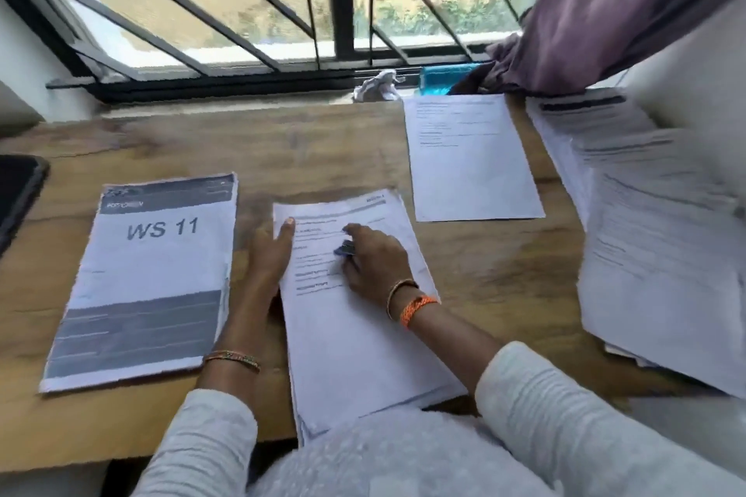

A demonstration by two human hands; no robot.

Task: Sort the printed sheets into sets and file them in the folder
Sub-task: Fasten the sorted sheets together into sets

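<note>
Both grips on centre sheets (355,335): left (269,254) flat, right (373,254) pinching blue object (344,248); "WS 11" booklet (141,282)

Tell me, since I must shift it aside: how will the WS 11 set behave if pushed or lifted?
The WS 11 set looks like a thin stack with uneven, ragged edges, so it is probably unbound and may fan apart if pushed. Lifted by one edge it would likely sag. Lying flat on the wooden table, it should slide easily.

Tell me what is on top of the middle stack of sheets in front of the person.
On the middle stack rest both hands: the left hand lies flat along its left edge, the right hand holds a small blue object, too blurred to identify. Print beneath the hands is covered.
</note>
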